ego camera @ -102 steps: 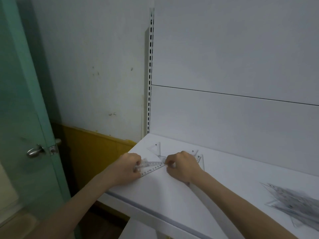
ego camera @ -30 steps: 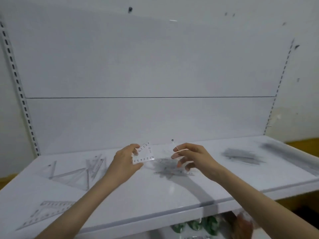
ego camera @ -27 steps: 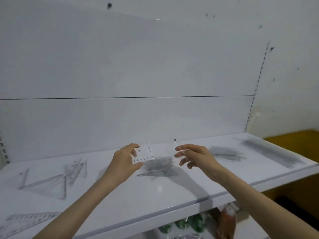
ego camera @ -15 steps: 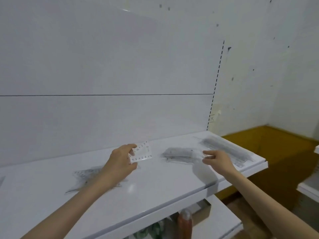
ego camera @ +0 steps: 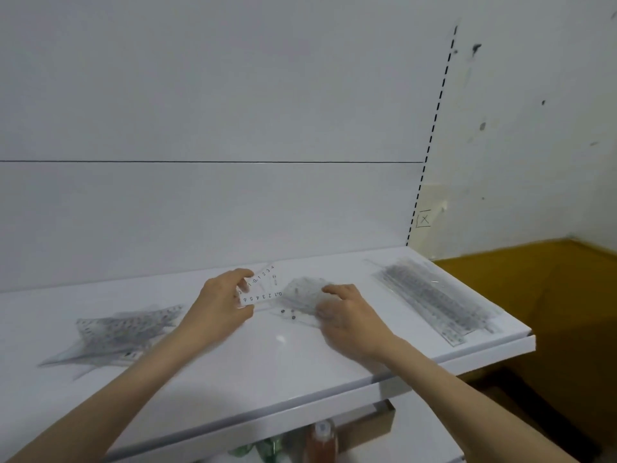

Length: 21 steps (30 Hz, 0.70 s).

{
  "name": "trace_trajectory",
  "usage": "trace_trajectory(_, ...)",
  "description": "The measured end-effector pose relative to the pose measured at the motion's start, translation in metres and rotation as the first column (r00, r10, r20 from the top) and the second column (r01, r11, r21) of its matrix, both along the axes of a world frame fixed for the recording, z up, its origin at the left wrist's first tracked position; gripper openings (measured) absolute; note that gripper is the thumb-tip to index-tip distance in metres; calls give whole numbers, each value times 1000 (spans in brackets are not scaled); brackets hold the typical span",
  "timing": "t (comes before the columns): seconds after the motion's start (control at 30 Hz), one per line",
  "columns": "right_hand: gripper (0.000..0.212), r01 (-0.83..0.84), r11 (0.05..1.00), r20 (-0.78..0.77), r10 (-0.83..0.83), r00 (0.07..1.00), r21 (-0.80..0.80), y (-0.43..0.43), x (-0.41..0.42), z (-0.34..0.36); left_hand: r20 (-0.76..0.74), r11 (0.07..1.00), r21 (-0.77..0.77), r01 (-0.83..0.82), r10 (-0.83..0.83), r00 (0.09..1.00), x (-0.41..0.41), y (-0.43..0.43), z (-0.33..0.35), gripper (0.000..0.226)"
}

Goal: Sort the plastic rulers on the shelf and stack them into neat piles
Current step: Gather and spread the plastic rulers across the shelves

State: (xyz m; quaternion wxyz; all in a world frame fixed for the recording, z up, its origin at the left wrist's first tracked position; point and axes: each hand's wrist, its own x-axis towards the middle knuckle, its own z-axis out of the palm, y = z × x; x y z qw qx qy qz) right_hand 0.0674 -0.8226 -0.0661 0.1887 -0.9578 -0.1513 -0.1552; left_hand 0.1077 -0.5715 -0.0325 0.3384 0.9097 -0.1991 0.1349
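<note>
Head view: your left hand (ego camera: 220, 304) is up over the shelf (ego camera: 283, 362). Thumb and forefinger pinch a small clear set square (ego camera: 263, 289) by its left end, and the other fingers curl in behind it. The print reads well: 0 1 2 3 4 climbs the slanted upper edge, and 6 5 4 3 2 1 0 runs left to right along the lower edge. The right tip of the set square sits just beside the middle pile (ego camera: 303, 290); whether it touches is not clear.

Your right hand (ego camera: 349, 315) is down on that middle pile of clear pieces. The forefinger reaches left across the top and the other fingers bend at the near edge. Blur hides whether they grip the pile or only rest on it. A few black dots show at the pile's near left corner, and no print there can be read.

Far to your left lies the left pile (ego camera: 123, 332), fanned and untidy, with dotted triangles and no legible numbers. Off to your right the long rulers (ego camera: 434, 295) lie stacked side by side, slanting toward the shelf's right front corner, their scales smeared grey.

Behind stands the white back panel (ego camera: 213, 95), with a slotted upright (ego camera: 434, 125) at its right edge. On the wall (ego camera: 521, 168) beside it is a boxed X (ego camera: 424, 219). Under the shelf you have a reddish bottle (ego camera: 322, 439) and a brown carton (ego camera: 370, 426).
</note>
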Motion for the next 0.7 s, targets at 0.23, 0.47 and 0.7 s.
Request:
trace_trajectory(0.23,72,-194,981,226,193,955,-14,-19,8,24,-18,982,89,167,-166,986,-7,-43,9,50)
trace_trajectory(0.47,29,-298,926,462,375,804,-233,-35,13,21,12,954,181,241,-247,969,-5,-68,21,49)
trace_trajectory(0.7,49,-112,975,423,186,887,-193,-50,29,15,55,972,233,19,-33,998,6,-32,13,44)
